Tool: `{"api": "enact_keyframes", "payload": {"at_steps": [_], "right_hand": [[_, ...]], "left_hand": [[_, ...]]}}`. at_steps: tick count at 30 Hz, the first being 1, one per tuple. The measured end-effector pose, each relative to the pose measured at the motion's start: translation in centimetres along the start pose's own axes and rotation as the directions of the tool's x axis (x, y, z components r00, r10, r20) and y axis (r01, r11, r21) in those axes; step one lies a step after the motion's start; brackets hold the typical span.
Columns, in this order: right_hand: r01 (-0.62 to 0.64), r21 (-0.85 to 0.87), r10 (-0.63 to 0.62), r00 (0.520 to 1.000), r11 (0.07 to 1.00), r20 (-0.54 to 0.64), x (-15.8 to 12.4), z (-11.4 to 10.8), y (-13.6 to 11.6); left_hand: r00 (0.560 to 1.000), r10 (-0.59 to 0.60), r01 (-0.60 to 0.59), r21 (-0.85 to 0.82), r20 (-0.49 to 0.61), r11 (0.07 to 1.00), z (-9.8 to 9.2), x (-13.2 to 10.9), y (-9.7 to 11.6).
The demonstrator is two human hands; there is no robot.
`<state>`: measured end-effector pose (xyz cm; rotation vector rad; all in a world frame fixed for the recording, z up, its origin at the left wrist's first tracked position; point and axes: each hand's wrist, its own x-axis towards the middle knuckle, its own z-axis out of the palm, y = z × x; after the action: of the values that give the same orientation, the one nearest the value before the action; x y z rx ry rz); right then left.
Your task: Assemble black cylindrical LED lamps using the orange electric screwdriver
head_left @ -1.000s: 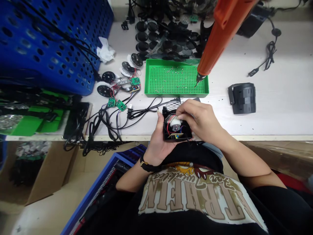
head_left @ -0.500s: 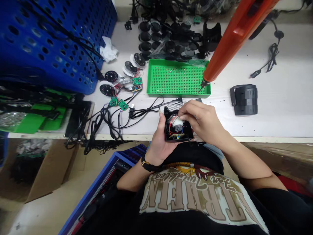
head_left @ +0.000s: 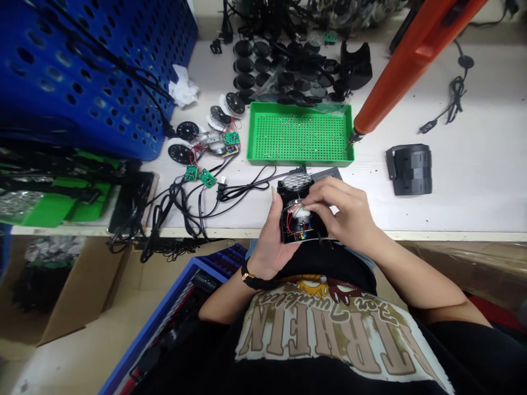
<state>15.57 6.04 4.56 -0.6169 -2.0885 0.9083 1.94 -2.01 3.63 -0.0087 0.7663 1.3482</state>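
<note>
A small black housing (head_left: pixel 288 237) is held at the table's front edge, its open side up. Inside it sit a white and silver motor-like part (head_left: pixel 302 215), red wires and a small board. My left hand (head_left: pixel 269 241) grips the housing from the left, thumb along its side. From the right, my right hand (head_left: pixel 343 211) reaches in with thumb and forefinger pinched at the top of the inner part; what the fingertips hold is too small to name. A silver honeycomb-patterned disc (head_left: pixel 296 181) lies at the housing's far end.
Behind the hands is a green tray (head_left: pixel 300 161) of screws. An orange screwdriver (head_left: pixel 395 77) hangs over its right end. Black cables (head_left: pixel 181 206) and wired boards (head_left: pixel 207 177) lie left; a black cylindrical housing (head_left: pixel 411 169) stands right. A blue crate (head_left: pixel 123 71) fills the upper left.
Both hands and the housing have shifted slightly right and nearer my body, and the housing is tilted a little differently. The orange screwdriver has swung a little to the right.
</note>
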Motion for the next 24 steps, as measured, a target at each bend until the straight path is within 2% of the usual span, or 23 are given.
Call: {"api": "enact_keyframes", "payload": {"at_steps": [2,4,5,7,9,10,16,22,24], "right_hand": [[-0.109,0.169,0.132,0.982,0.98,-0.133,-0.7,0.1,0.1],[-0.245,0.4,0.337,0.925,0.883,-0.178,-1.4,0.4,0.2],[-0.314,0.511,0.431,0.894,0.8,-0.125,-1.7,0.5,0.1],[-0.451,0.66,0.539,0.838,0.601,0.082,-2.1,1.1,-0.2],[-0.533,0.711,0.548,0.8,0.459,0.245,-2.3,1.6,-0.7],[-0.545,0.72,0.542,0.793,0.43,0.277,-2.4,1.9,-0.9],[-0.514,0.704,0.523,0.819,0.49,0.234,-2.4,2.7,-1.8],[-0.521,0.755,0.568,0.787,0.399,0.243,-2.3,3.1,-2.0],[-0.523,0.752,0.571,0.785,0.401,0.242,-2.4,3.2,-2.1]], "left_hand": [[0.997,0.063,-0.066,0.048,0.047,0.997,-0.1,-0.2,-0.1],[0.99,0.108,-0.117,0.111,0.085,0.987,-0.2,-0.5,-0.1],[0.987,0.13,-0.142,0.138,0.095,0.98,-0.3,-0.5,-0.1],[0.98,0.176,-0.19,0.189,0.09,0.963,-0.5,-0.6,-0.2],[0.973,0.225,-0.233,0.23,0.059,0.945,-0.6,-0.7,-0.4],[0.967,0.25,-0.252,0.244,0.04,0.936,-0.7,-0.8,-0.6],[0.936,0.352,-0.339,0.236,-0.015,0.911,-0.5,-1.3,-1.2],[0.927,0.369,-0.346,0.221,-0.072,0.912,-0.3,-1.3,-1.2],[0.927,0.361,-0.333,0.223,-0.098,0.916,-0.3,-1.2,-1.3]]}}
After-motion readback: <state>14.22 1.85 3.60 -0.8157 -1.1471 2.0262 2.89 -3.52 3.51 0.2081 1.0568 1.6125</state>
